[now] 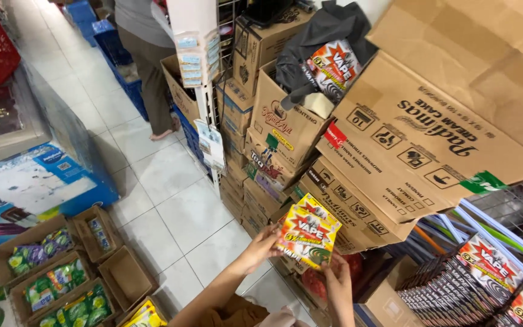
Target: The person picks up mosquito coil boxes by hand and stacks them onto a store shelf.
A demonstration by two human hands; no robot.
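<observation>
Yellow packets (307,236) sit stacked between our hands before piled cardboard cartons (358,200): our left hand (260,247) has its grip closed on their left edge, our right hand (337,284) pinches the bottom; matching packs (455,287) line the right.

Both hands, left hand (260,247), right hand (338,284), gripping yellow boxes (307,236), stacked cartons (358,181) behind
</observation>
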